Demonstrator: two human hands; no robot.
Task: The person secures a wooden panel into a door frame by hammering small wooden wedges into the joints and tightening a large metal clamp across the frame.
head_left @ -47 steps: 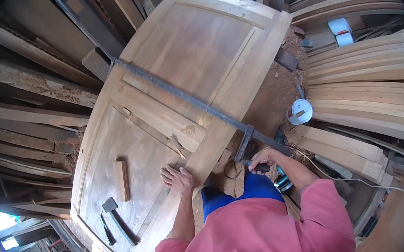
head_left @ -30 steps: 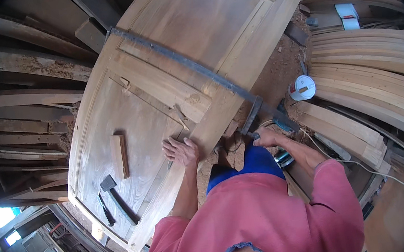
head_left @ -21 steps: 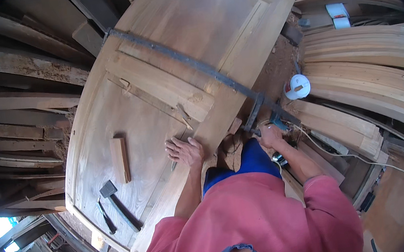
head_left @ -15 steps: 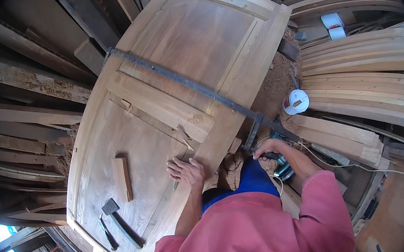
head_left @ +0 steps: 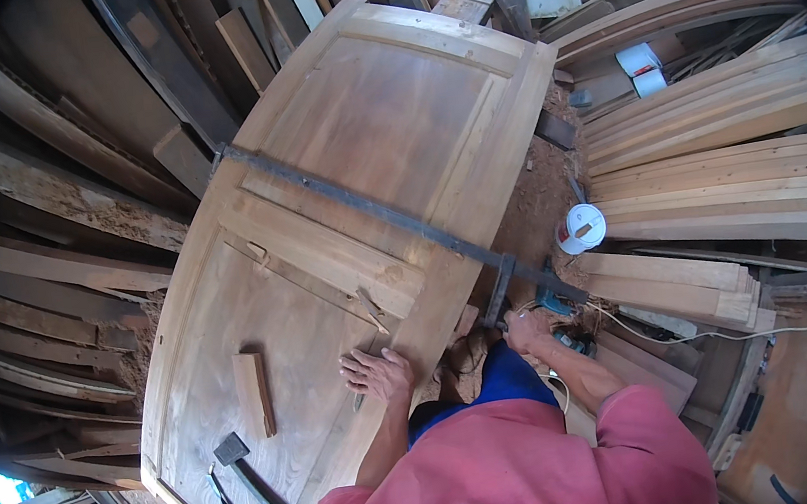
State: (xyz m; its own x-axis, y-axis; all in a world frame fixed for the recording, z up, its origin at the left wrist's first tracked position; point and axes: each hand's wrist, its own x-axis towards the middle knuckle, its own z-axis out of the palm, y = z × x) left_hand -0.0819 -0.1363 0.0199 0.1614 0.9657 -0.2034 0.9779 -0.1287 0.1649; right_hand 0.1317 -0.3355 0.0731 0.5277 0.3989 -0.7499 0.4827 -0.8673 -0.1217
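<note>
A wooden panel door lies before me, with a long metal bar clamp across it. My left hand rests on the door near its close edge, fingers spread; a small pointed piece shows beneath it, its kind unclear. My right hand is closed round the clamp's handle end, beside the jaw at the door's right edge; the handle is mostly hidden by the hand. On the lower panel lie a mallet, a chisel-like tool and a wood block.
A white bucket stands right of the door, near stacked planks. A teal power tool and a pale cord lie right of my right hand. Boards lean along the left. Wood shavings cover the floor.
My right hand has turned at the clamp handle, and the black grip visible before is now hidden. My left hand stays on the door. The view has shifted slightly.
</note>
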